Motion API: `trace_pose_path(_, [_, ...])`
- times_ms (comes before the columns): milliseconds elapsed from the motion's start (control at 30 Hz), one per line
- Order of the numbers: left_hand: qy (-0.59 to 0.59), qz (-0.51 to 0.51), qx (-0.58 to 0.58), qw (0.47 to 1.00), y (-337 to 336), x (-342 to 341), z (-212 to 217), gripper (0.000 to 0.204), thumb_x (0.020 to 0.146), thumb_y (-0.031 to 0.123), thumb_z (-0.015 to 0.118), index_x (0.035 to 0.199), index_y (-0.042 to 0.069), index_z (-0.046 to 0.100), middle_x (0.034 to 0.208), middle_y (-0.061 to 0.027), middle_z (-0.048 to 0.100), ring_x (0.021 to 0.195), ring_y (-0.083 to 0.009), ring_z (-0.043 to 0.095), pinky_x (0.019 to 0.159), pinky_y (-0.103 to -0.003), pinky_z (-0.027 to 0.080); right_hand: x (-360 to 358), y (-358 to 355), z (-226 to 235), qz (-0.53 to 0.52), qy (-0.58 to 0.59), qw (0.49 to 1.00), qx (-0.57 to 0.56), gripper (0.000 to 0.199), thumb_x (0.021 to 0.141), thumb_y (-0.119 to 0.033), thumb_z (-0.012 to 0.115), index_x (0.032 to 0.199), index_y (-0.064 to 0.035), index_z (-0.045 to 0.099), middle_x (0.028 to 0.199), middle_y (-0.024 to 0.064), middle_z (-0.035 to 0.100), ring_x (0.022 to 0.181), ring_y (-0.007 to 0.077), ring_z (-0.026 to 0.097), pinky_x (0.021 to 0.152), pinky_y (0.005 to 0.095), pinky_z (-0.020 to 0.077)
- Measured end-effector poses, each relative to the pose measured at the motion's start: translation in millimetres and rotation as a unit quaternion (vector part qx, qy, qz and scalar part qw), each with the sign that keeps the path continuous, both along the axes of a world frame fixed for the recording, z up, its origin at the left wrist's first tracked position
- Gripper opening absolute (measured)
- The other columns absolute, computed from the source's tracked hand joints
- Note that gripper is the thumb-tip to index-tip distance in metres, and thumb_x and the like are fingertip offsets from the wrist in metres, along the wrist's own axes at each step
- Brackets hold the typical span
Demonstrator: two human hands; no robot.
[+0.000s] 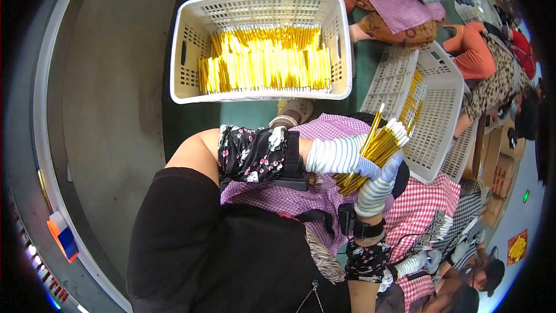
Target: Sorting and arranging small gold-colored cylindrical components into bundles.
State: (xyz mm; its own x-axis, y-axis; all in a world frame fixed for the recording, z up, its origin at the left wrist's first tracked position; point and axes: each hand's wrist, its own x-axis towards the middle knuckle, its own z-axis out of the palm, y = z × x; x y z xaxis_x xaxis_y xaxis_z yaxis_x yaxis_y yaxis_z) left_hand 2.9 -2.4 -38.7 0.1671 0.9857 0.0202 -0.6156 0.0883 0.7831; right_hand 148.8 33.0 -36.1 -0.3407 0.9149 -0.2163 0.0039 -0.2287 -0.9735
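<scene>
Both my hands wear white gloves with blue and green stripes and meet around a bundle of thin gold sticks with white ends (385,141). My left hand (341,156) reaches in from the left, closed on the bundle's near side, where one stick stands a little apart. My right hand (378,184) is wrapped around the other side, lower on the bundle. The white ends point up and to the right. Some fingers are hidden behind the sticks. Beyond my left arm stands a white plastic crate (262,97) holding many similar gold sticks (266,64) laid in rows.
Another white crate (431,139) with some gold sticks stands right of my hands. A person in a pink checked apron (388,0) sits at the far right, with more people along the right side. A grey surface with a metal edge (116,93) runs down the left.
</scene>
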Motion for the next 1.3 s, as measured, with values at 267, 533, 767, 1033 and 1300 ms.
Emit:
trace_pose_path(267, [0.002,0.069,-0.026,0.997,4,-35,-20,0.059,0.082,0.017,0.076,0.133,0.002,0.05,0.124,-0.0053,0.061,0.115,-0.014,0.054,0.1,-0.03,0.044,-65,12,11,0.054,-0.064,0.993,0.087,0.062,0.104,-0.046,0.034,0.151,-0.005,0.03,0.148,0.0101,0.039,0.134,0.0234,0.042,0.112,0.0369,0.0329])
trace_pose_path(533, [-0.119,0.124,-0.008,0.985,7,-41,-53,0.053,0.083,0.014,0.074,0.13,0.002,0.053,0.118,-0.0038,0.062,0.109,-0.015,0.056,0.096,-0.032,0.046,-82,15,-1,0.174,-0.14,0.943,0.245,0.068,0.104,-0.046,0.03,0.15,0.0044,0.024,0.157,0.0173,0.026,0.146,0.0259,0.02,0.119,0.0374,0.0127])
trace_pose_path(767, [-0.205,0.113,-0.012,0.972,11,-45,-48,0.071,0.085,0.018,0.073,0.146,0.006,0.038,0.144,-0.0042,0.046,0.132,-0.0175,0.043,0.109,-0.034,0.036,-90,15,9,0.179,-0.205,0.909,0.317,0.067,0.105,-0.044,0.03,0.149,0.0054,0.026,0.155,0.0189,0.028,0.145,0.0288,0.023,0.119,0.0388,0.0162])
trace_pose_path(1033, [-0.11,0.222,-0.099,0.964,12,-75,-67,0.048,0.085,0.016,0.07,0.128,0.004,0.054,0.116,-0.0049,0.062,0.107,-0.0174,0.058,0.098,-0.032,0.046,-106,16,-22,0.231,-0.224,0.908,0.267,0.058,0.106,-0.032,0.035,0.15,0.0035,0.023,0.157,0.0199,0.022,0.146,0.0309,0.023,0.119,0.0366,0.0169])
trace_pose_path(1300, [0.081,0.209,-0.136,0.965,20,-165,-96,0.034,0.094,0.022,0.062,0.123,0.004,0.061,0.115,-0.0045,0.066,0.108,-0.0126,0.06,0.097,-0.03,0.047,-193,72,-73,0.275,-0.136,0.932,0.194,0.041,0.097,-0.007,0.049,0.135,0.0048,0.044,0.141,0.0213,0.044,0.129,0.0314,0.046,0.11,0.0366,0.0365])
